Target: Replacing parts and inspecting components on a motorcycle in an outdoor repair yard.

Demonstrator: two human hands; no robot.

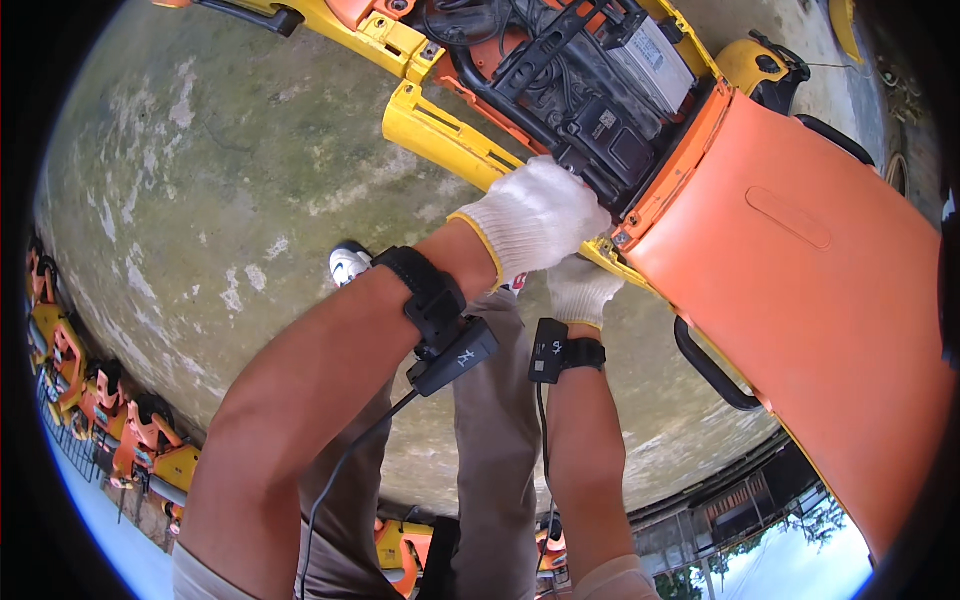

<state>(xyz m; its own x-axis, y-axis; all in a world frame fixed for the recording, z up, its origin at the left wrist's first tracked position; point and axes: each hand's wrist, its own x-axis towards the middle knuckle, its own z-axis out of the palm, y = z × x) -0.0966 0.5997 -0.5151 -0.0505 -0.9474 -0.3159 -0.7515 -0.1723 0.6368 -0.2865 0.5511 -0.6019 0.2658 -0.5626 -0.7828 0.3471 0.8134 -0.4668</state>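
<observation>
A white knitted glove with a yellow cuff covers my left hand (545,215), which is curled closed at the near edge of an opened compartment on an orange and yellow scooter (440,130). Whatever its fingers hold is hidden. Just below it, my right hand (583,292), also gloved in white, reaches up under the yellow side trim, its fingers out of sight. Beside my left hand, inside the compartment, sits a black box (610,140). A silver finned box (650,62) lies farther in, among black cables and a dark frame.
The scooter's long orange seat (800,260) fills the right side, with a black grab handle (715,365) below it. Stained concrete floor (220,220) spreads to the left. More orange and yellow scooters (150,440) stand in a row at the lower left. Cabled black devices are strapped to both wrists.
</observation>
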